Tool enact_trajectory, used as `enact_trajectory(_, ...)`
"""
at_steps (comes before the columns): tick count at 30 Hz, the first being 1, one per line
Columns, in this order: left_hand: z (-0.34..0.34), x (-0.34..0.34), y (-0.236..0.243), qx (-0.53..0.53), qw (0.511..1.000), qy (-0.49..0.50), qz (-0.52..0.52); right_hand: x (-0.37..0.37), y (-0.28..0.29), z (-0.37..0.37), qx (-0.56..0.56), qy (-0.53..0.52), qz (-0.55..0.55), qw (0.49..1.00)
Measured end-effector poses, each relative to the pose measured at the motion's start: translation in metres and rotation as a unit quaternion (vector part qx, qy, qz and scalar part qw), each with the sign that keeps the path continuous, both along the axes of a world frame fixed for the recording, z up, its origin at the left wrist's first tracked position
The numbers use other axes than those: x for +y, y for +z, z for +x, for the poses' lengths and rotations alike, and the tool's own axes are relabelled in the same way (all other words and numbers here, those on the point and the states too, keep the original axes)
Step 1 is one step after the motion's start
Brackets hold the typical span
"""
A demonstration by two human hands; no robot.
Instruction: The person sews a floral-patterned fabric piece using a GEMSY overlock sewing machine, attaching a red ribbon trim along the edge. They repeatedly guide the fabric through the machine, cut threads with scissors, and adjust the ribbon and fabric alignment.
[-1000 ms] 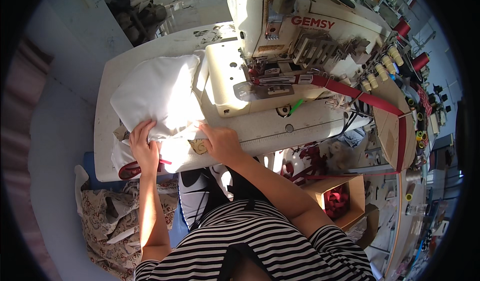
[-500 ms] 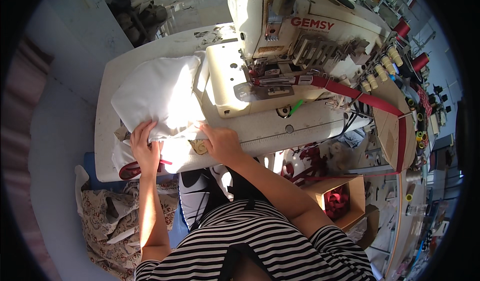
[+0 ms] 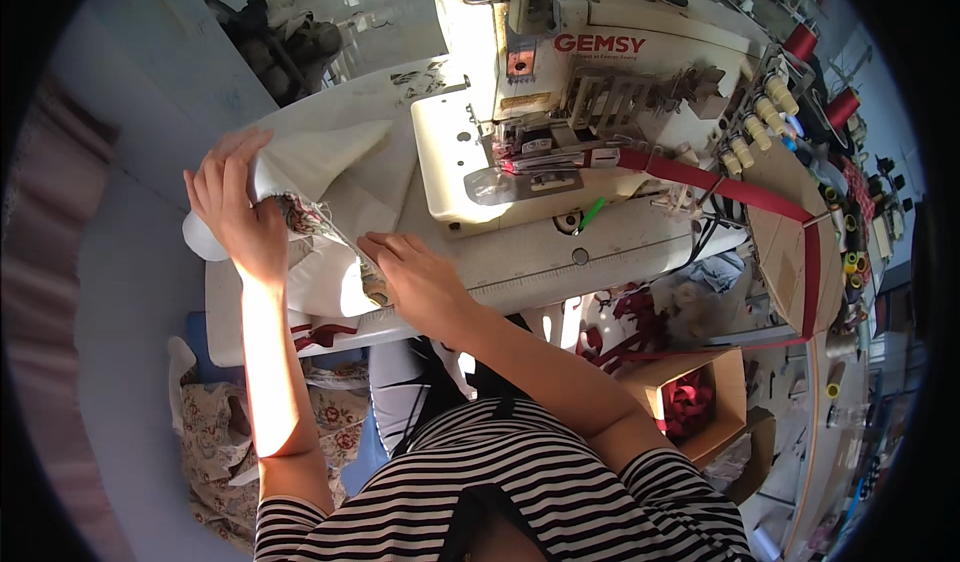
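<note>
A piece of white-backed fabric [image 3: 345, 157] lies partly lifted and folded on the sewing table, left of the machine's needle area. Its turned edge shows a flowered side [image 3: 303, 214]. My left hand [image 3: 240, 207] grips the far left part of the cloth, fingers over the top and thumb towards me. My right hand [image 3: 415, 280] pinches the cloth's edge closer to the machine; its fingertips are partly hidden. Below the fabric, a dark red tape end [image 3: 323, 335] sticks out at the table's front edge.
The white sewing machine [image 3: 435, 162] stands to the right, with red tape [image 3: 720, 190] fed into it past a cardboard disc [image 3: 785, 247]. A cardboard box [image 3: 728, 402] of red tape sits below. Flowered cloth [image 3: 215, 437] is heaped at lower left.
My left hand has moved up and left, lifting and turning the fabric so its flowered side shows. My right hand has shifted slightly left, staying at the cloth's edge.
</note>
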State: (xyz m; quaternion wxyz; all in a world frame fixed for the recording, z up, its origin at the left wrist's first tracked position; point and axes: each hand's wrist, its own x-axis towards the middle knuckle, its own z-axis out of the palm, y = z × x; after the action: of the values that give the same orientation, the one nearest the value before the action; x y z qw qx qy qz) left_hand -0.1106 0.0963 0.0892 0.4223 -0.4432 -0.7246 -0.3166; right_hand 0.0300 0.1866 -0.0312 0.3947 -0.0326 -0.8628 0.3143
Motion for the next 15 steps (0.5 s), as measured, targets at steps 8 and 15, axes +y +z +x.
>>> enact_trajectory(8,0.013,0.139,-0.05,0.097,0.962,-0.044,-0.253,0.055,-0.011,0.073,-0.119,0.137,-0.658,0.731)
enact_trajectory(15,0.024,0.142,-0.071,-0.022,0.936,-0.071,-0.343,0.061,0.005,0.086,-0.067,0.085,-0.608,0.787)
